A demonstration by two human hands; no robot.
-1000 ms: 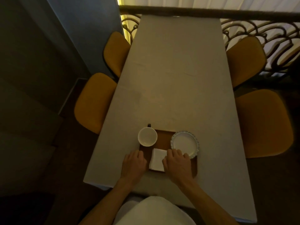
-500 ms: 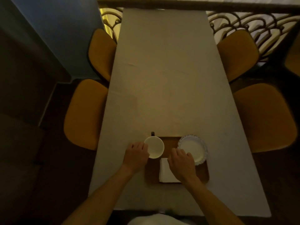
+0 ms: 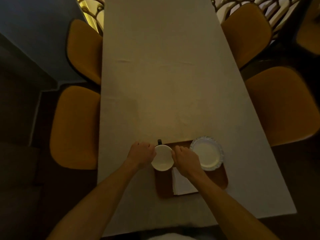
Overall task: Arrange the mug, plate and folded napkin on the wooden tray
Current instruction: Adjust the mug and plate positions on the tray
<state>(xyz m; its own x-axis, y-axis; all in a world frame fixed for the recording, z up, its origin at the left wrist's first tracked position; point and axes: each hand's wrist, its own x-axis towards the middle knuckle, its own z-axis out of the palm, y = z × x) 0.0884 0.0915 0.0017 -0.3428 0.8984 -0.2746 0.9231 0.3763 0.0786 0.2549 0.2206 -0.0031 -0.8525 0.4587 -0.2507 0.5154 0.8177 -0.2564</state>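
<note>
A wooden tray (image 3: 218,179) lies near the table's front edge. A white mug (image 3: 162,158) with a dark handle pointing away stands at the tray's far left corner. My left hand (image 3: 142,154) clasps its left side and my right hand (image 3: 186,159) its right side. At the tray's far right corner sits a white plate (image 3: 207,152) with a patterned rim, overhanging the edge a little. A white folded napkin (image 3: 181,185) lies on the tray's near middle, partly under my right forearm.
The long table (image 3: 166,75) wears a pale cloth. Two mustard chairs (image 3: 74,127) stand along the left side and two mustard chairs (image 3: 280,104) along the right. An ornate metal railing (image 3: 270,7) runs behind the table's far end.
Both hands left the napkin and moved forward to the mug. The left hand reached it first, then the right hand closed on its other side. The camera tilted closer.
</note>
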